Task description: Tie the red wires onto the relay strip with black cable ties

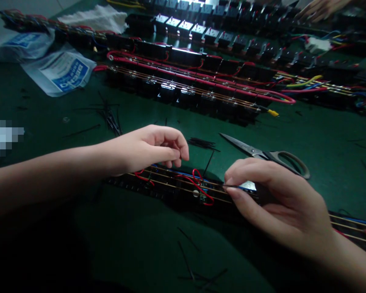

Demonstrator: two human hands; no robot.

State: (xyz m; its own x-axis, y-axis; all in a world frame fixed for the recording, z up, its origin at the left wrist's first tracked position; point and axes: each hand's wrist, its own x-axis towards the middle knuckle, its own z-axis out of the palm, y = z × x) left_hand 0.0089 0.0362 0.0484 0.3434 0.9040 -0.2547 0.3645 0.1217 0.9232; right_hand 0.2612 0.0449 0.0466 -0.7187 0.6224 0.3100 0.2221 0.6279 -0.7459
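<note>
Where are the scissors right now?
Head view, right of centre: the scissors lie on the green tabletop just beyond the right hand, near the black cable ties.

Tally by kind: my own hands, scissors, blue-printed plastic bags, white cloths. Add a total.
Own hands: 2 (left hand, right hand)
Scissors: 1
Blue-printed plastic bags: 2 (far-left bag, nearer bag)
White cloth: 1
Total: 6

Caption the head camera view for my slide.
Right hand pinching a thin black strip over a long black wired assembly, gray-handled metal scissors nearby.
</note>
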